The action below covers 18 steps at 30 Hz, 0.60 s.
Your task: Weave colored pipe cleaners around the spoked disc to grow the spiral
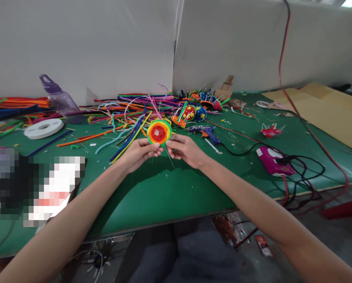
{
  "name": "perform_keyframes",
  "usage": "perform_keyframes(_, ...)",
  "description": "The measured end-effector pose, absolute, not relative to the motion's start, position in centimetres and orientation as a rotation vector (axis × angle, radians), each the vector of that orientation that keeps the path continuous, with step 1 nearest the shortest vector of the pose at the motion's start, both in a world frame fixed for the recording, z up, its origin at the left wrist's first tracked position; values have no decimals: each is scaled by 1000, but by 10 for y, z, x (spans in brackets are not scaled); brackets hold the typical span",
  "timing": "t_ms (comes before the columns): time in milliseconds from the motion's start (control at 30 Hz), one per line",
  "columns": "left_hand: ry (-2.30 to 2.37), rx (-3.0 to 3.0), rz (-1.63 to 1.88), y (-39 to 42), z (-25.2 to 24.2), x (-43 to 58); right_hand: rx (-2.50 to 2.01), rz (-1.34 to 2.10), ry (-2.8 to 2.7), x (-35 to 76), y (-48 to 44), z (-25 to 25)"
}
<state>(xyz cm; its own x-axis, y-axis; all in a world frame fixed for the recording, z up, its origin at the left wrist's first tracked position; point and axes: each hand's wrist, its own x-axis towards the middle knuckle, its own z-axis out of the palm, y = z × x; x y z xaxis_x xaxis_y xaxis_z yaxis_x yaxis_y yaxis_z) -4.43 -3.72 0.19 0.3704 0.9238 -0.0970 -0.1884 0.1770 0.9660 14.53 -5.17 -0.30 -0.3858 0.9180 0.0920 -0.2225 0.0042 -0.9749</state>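
Between both hands, above the green table, I hold a round disc of coiled pipe cleaners [159,133], ringed green, yellow, orange and red with a pale spot in the middle. My left hand [140,154] pinches its lower left edge, thumb in front. At the lower right edge, my right hand [185,149] grips it with the thumb and fingers closed. Thin clear strands stick out below the disc and beside the right fingers. Just behind my right hand lies a blue glue gun [205,133]. Loose pipe cleaners [131,137] are spread behind my left hand.
A purple bottle [64,103] and white tape roll [44,128] stand at left, near a blurred-out phone-like object [58,188]. Starry balls [189,113] lie at the back. On the right are a magenta power socket [271,161] with cables, a red spiky piece [270,131] and cardboard [326,110].
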Motion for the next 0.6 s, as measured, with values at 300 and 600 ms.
perform_keyframes(300, 835, 1092, 935, -38, 2, -45, -785, 1557, -1342, 145, -52, -3)
perform_keyframes(600, 847, 1108, 934, -37, 0, -46, -790, 1556, -1335, 145, -51, -4)
